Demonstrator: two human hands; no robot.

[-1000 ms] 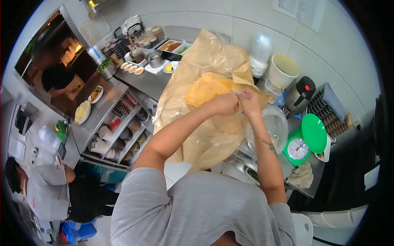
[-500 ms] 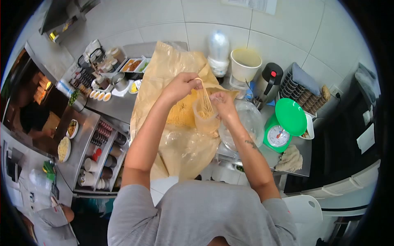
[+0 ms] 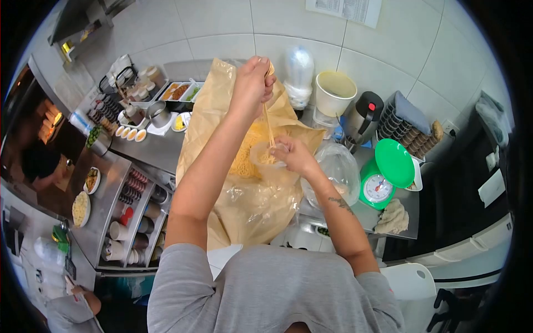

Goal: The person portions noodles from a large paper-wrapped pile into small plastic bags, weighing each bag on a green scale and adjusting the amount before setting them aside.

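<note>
My left hand (image 3: pixel 255 83) is raised high over the paper, its fingers closed around a bunch of thin yellow noodles (image 3: pixel 268 123). The strands hang taut down to a translucent plastic container (image 3: pixel 256 156). My right hand (image 3: pixel 297 156) grips the container at its right side, the fingertips close to the hanging strands. More noodles lie inside the container, partly hidden by my fingers. Behind and left of it, a heap of loose yellow noodles (image 3: pixel 244 162) rests on a large brown paper sheet (image 3: pixel 222 125) with a glossy lining.
Right of the paper are a clear plastic bag (image 3: pixel 336 172), a green scale (image 3: pixel 379 187) and a cloth (image 3: pixel 392 216). A white tub (image 3: pixel 335 91) and a flask (image 3: pixel 366 114) stand by the wall. Halved eggs (image 3: pixel 131 134) and a metal pot (image 3: pixel 159 114) are at left. Another person (image 3: pixel 69 308) is at lower left.
My left hand has risen with the noodles, stretching the strands longer and narrower. My right hand and the container have shifted slightly, the container now showing less of its side.
</note>
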